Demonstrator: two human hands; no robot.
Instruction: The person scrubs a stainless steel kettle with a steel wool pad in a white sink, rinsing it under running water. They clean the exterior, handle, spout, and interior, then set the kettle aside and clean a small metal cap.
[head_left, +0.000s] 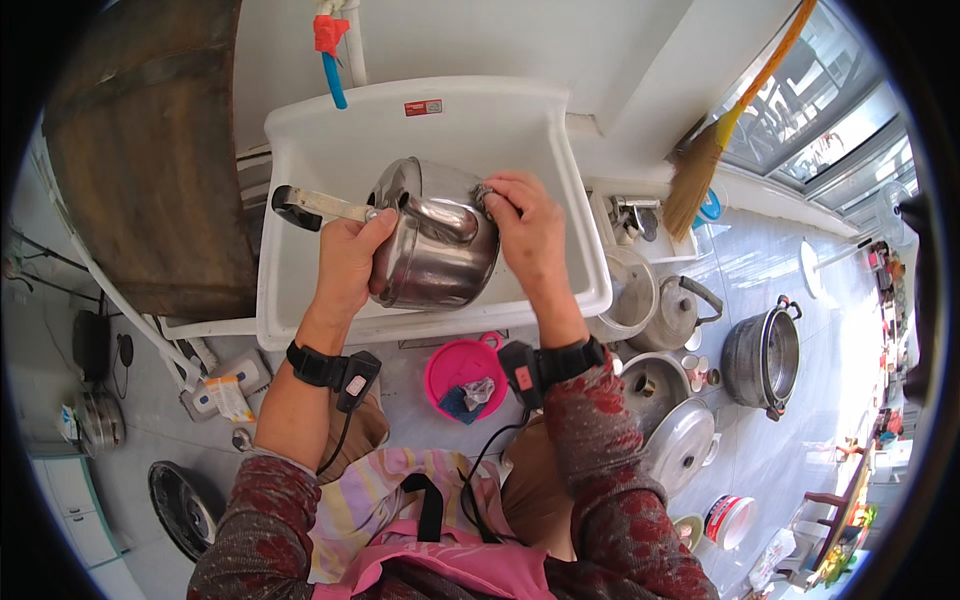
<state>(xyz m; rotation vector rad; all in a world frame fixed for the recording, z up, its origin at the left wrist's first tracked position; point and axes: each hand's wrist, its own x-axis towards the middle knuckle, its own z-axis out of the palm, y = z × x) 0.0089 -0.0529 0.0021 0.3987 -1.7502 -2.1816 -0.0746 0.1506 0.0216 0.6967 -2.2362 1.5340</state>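
A stainless steel kettle (442, 262) is tipped on its side over the white sink basin (330, 142). Its spout points to the right along the top of the body, and its black-gripped handle (300, 206) sticks out to the left. My left hand (352, 251) grips the kettle's rim close to where the handle joins. In my right hand (529, 225), a steel wool scourer (481, 195) is pinched against the kettle's base end. The underside of the kettle is out of sight.
A blue hose (334, 79) hangs over the sink's back edge. Below the front rim stands a pink basin (450, 360) with cloths. To the right on the floor are an old kettle (675, 315), a large pot (739, 360) and a lid (682, 442). A broom (697, 172) leans beyond.
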